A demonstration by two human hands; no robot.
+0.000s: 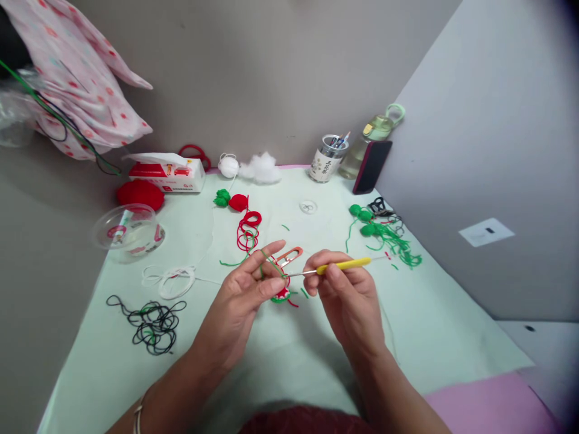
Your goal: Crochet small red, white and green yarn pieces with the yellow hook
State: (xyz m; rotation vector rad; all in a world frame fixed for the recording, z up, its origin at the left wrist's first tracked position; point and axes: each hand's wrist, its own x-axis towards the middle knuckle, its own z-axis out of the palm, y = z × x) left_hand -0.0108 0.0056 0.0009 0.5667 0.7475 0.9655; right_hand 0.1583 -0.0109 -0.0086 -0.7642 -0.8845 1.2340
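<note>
My left hand [246, 286] pinches a small crocheted piece [281, 295] in red, white and green between thumb and finger. Green yarn [262, 263] loops around its raised fingers. My right hand [348, 295] grips a crochet hook [344, 266] by its yellow handle, and the metal tip meets the work at the left fingertips. Just behind the hands lies an orange thread snipper [289, 257]. Loose red yarn [248, 232] runs from near the left hand toward a small red ball [238, 202]. Part of the crocheted piece is hidden by the left fingers.
Black cord [156, 325] and white yarn [176, 282] lie at left, near a clear plastic tub [131, 232]. A tissue box [181, 175], white stuffing [262, 169], pen jar [326, 160], phone [371, 167] and bottle [357, 158] line the back. Green yarn bundles [389, 235] lie at right.
</note>
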